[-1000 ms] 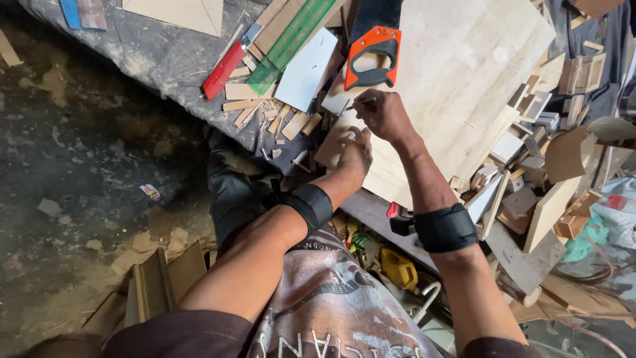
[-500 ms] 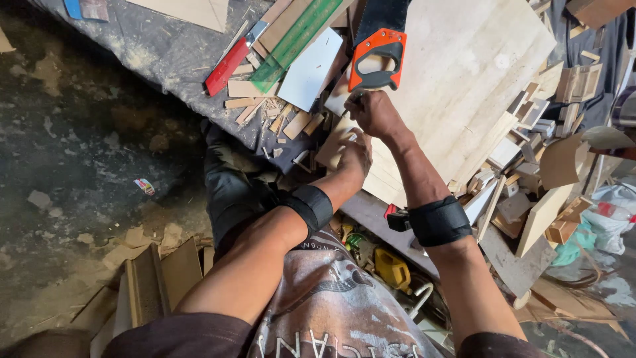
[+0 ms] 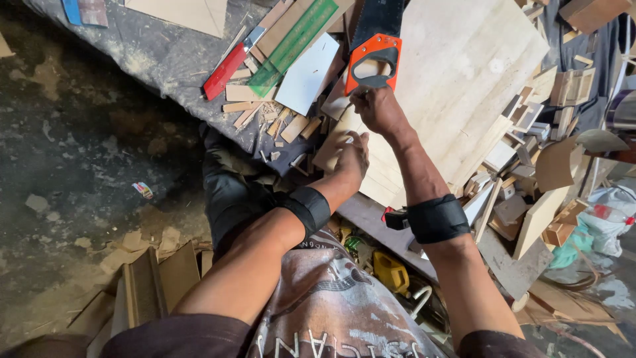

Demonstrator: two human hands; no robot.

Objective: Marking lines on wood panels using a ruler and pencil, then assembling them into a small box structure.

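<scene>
Orange-handled saw (image 3: 375,50) points away from right hand (image 3: 377,109).

Both arms stretched forward from the body, nearly parallel, each with a black band around the wrist. The left hand (image 3: 351,158) lay knuckles up, fingers curled downward and pressed flat. The right hand (image 3: 377,109) reached a little farther ahead, just beyond the left, its fingers bent and closed in a loose grip.
</scene>
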